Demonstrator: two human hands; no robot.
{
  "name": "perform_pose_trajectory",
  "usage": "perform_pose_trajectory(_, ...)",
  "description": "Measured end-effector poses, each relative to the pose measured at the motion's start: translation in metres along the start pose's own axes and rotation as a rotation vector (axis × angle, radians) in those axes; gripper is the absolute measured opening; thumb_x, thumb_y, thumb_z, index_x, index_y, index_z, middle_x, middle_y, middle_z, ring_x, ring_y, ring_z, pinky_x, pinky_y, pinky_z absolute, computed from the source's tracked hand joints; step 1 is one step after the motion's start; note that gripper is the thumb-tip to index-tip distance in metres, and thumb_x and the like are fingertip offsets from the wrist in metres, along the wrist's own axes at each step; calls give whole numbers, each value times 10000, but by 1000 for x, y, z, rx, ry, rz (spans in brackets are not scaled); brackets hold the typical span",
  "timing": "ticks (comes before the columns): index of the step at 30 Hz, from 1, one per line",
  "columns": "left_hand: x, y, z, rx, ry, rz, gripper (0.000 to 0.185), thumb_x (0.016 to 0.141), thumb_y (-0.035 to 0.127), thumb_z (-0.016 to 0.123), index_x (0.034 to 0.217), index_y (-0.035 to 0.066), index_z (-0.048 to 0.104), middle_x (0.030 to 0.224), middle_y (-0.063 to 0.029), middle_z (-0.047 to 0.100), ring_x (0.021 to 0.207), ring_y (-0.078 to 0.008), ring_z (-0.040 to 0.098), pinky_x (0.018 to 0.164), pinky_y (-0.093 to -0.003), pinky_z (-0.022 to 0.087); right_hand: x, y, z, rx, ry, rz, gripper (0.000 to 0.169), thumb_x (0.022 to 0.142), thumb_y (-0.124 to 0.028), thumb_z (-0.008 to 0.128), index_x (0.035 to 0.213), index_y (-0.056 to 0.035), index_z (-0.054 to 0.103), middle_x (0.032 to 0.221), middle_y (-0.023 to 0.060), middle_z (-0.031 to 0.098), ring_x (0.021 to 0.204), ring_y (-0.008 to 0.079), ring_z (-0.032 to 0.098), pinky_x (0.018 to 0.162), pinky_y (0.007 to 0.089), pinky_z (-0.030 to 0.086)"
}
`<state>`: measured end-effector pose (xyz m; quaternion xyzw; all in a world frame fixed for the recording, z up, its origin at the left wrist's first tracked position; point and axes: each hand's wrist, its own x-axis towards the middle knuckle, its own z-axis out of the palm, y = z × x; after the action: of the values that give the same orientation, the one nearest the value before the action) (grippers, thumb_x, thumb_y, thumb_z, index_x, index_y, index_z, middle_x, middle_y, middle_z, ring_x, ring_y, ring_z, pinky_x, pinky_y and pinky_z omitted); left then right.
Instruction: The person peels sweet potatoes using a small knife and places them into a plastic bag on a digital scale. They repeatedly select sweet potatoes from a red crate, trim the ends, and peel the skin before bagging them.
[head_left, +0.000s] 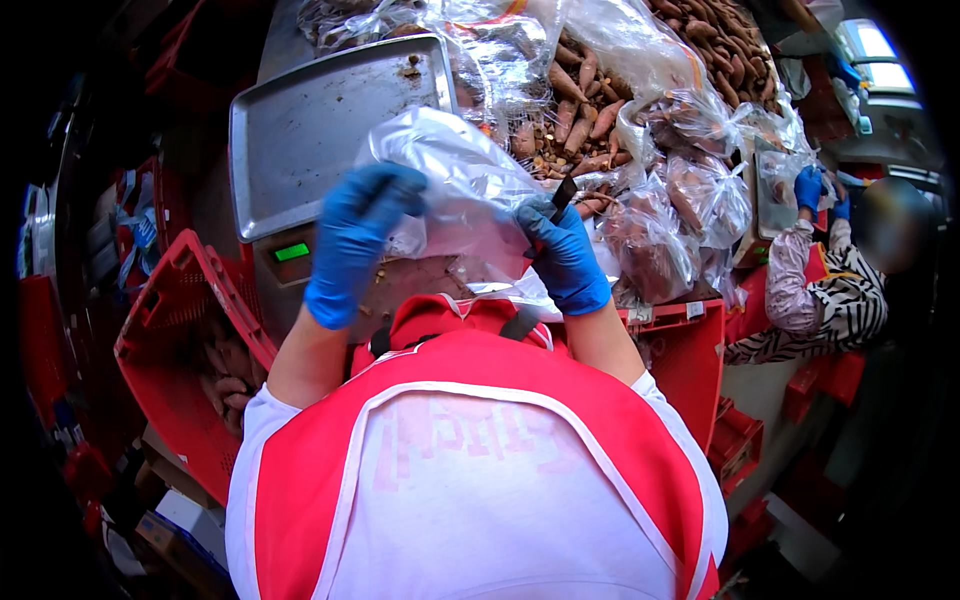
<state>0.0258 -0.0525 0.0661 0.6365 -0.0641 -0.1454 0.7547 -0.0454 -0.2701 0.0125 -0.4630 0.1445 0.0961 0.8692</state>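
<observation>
A clear plastic bag spreads between my two blue-gloved hands in front of my chest. My right hand is closed on the bag's edge and also has a dark-handled tool, perhaps a knife, in its grip. My left hand, blurred, is at the bag's left side with its fingers bent; whether it grips the film cannot be told. Just behind my left hand lies the metal weighing tray of a scale, with bits of dirt on it. The scale's lit green display is left of my left wrist.
Loose sweet potatoes lie beyond the bag, partly under plastic film. Tied bags of sweet potatoes stand to the right. A red crate holding sweet potatoes is at lower left, another red crate at right. A co-worker works at far right.
</observation>
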Motion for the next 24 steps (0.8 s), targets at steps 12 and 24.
perform_pose_trajectory(12,5,-46,-8,-108,-24,158,48,773,15,566,798,53,581,995,-34,527,914,-126,501,848,-247,372,11,-2,-19,-126,387,-228,35,774,-65,587,741,-61,576,687,8,586,524,63,501,459,208,393)
perform_pose_trajectory(24,-2,13,0,1181,-177,648,489,600,173,708,1064,131,559,1108,-119,511,1042,-314,474,896,-382,375,2,3,62,-242,-109,-71,97,787,-67,640,840,-17,576,710,4,554,629,74,514,565,213,430)
